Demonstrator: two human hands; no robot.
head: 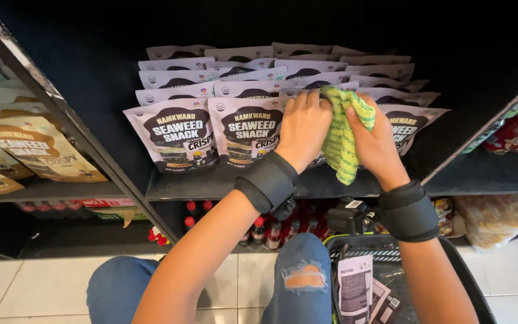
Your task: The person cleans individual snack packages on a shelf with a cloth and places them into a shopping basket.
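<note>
Grip: the right hand [374, 144] clasps a crumpled green-and-yellow cloth [343, 135] against the front white-and-black snack pouch [248, 133] on the black shelf [211, 186], which the left hand [303, 129] best steadies flat, fingers closed over its top.

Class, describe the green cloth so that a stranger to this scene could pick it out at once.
Find the black shelf stocked with rows of white snack pouches. At its front edge, the left hand and right hand meet. Between them hangs the green cloth, soft and crumpled, unlike the stiff packets.
</note>
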